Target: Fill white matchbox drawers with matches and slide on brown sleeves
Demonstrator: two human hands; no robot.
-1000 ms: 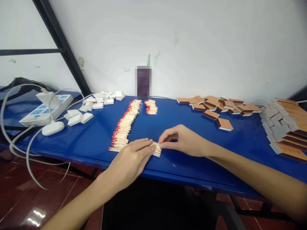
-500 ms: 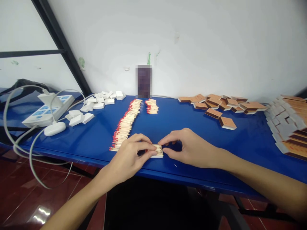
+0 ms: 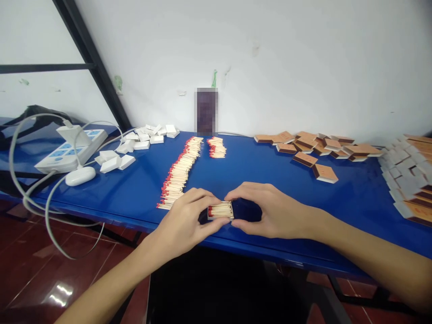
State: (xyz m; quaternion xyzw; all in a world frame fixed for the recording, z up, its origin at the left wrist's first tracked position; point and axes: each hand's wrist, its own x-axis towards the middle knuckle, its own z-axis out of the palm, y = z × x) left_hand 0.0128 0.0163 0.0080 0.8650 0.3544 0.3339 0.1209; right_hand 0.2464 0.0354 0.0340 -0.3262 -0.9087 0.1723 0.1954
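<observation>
A small white matchbox tray (image 3: 221, 218) filled with red-tipped matches sits near the table's front edge. My left hand (image 3: 191, 216) pinches its long sides between fingers and thumb. My right hand (image 3: 270, 209) has its index finger and thumb at the far and near corners of the tray's right end, gripping it there. Inside, the matches lie side by side with their heads to the left. Just left of my hands a long row of loose matches (image 3: 178, 175) runs back, and a smaller pile of matches (image 3: 217, 147) lies behind.
White trays (image 3: 126, 146) are scattered at the back left, beside a power strip (image 3: 72, 150) with looping white cables. Brown matchboxes (image 3: 305, 158) lie at the back right; more are stacked (image 3: 418, 175) at the far right. A blurred dark upright object (image 3: 206, 112) stands against the wall.
My left fingers have moved off the matches to the tray's sides, so the red heads now show. My right fingertips have spread to the tray's corners. The view has shifted slightly.
</observation>
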